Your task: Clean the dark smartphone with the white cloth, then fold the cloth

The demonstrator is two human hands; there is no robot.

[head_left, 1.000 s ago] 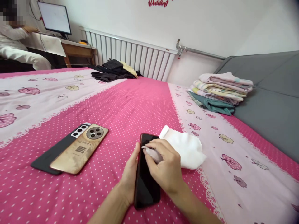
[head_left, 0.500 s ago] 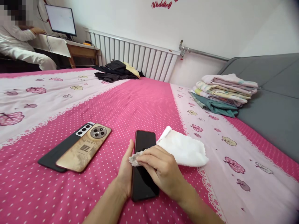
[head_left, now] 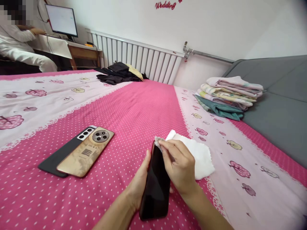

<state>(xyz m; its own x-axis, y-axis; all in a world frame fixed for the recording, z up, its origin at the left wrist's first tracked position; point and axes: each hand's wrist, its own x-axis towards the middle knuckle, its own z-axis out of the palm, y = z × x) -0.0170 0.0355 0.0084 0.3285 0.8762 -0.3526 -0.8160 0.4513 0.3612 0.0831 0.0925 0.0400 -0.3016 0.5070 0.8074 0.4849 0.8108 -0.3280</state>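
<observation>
My left hand (head_left: 138, 188) is closed around a black-screened phone (head_left: 155, 188) with a reddish edge, thumb along its left side and a fingertip showing at the right. The phone lies tilted in that hand, screen up. In my right hand (head_left: 179, 163) a small grey cloth (head_left: 158, 140) is pinched and pressed against the phone's top edge. Beyond the right hand a white cloth (head_left: 202, 156) is spread on the bed, partly hidden by the fingers. To the left, a gold phone (head_left: 87, 151) rests back up, overlapping a dark grey phone (head_left: 59, 156).
A pink dotted bedspread (head_left: 134, 118) lies under everything. Folded clothes (head_left: 230, 92) are stacked by the grey headboard (head_left: 285, 99); dark garments (head_left: 118, 72) lie at the far edge near a white radiator (head_left: 134, 52). A person (head_left: 21, 48) sits at a desk with a monitor (head_left: 61, 20).
My right hand has moved the grey cloth from the phone's left side up to its top edge. The phone has shifted right and tilted, with my left hand now wrapped round it.
</observation>
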